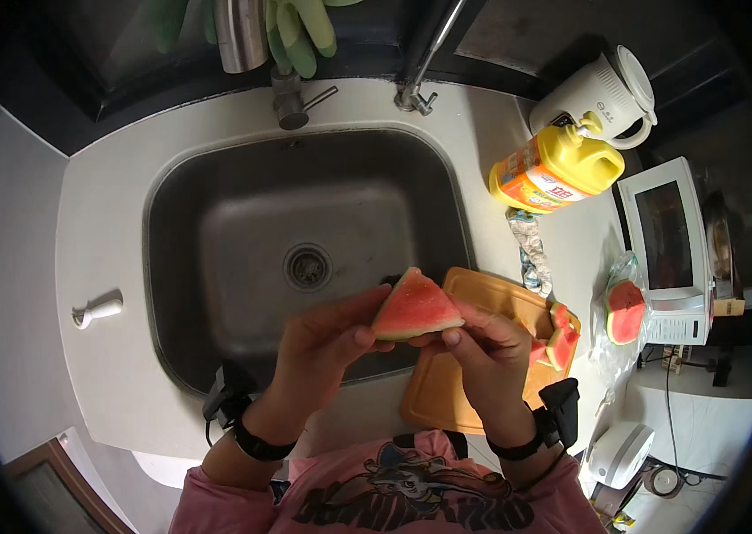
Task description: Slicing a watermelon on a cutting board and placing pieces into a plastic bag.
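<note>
A triangular watermelon slice [418, 307], red with a pale green rind along its lower edge, is held up between my two hands. My left hand [322, 344] grips its left corner, thumb in front. On its right corner are the thumb and fingers of my right hand [492, 344]. The slice hangs above the near right edge of a steel sink [249, 220]. Beneath my right hand lies an orange cutting board [442, 380], partly hidden by that hand. More cut watermelon pieces [559, 344] rest on the board's right side.
A yellow detergent jug [556, 170] and a white kettle [592, 97] stand at the back right. A crumpled cloth [530, 253] lies near the board. Further right are a watermelon chunk [626, 310] on plastic and a white microwave [672, 247]. A white-handled peeler [99, 312] lies left.
</note>
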Demonstrator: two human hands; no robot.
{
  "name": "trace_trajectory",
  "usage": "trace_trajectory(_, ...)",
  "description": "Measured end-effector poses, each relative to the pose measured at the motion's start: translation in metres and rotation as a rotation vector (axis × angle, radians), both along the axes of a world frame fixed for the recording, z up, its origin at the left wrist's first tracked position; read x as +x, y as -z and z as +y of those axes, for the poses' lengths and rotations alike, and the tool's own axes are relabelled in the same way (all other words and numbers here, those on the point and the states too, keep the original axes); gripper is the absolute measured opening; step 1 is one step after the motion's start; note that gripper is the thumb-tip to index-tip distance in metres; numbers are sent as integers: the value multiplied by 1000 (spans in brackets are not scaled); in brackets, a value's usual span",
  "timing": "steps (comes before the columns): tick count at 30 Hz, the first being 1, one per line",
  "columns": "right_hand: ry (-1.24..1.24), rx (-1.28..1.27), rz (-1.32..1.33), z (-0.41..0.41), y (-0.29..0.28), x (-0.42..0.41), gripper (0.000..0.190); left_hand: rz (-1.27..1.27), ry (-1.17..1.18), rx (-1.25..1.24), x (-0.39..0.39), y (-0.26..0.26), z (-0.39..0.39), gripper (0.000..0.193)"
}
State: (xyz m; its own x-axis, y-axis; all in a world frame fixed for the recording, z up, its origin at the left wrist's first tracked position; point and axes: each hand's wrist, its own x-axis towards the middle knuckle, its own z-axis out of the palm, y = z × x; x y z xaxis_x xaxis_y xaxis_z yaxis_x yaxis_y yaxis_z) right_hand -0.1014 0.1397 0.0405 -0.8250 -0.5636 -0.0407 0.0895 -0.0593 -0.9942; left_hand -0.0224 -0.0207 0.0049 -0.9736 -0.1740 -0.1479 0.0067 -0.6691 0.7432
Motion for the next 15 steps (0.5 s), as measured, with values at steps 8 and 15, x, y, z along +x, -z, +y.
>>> trace_trajectory(8,42,29,-257,19,16,13,29,-24,98,-32,6,21,13,48)
trace_trajectory(15,93,-74,-458,39,51,18,28,-150,159,-464,9,41,21,40)
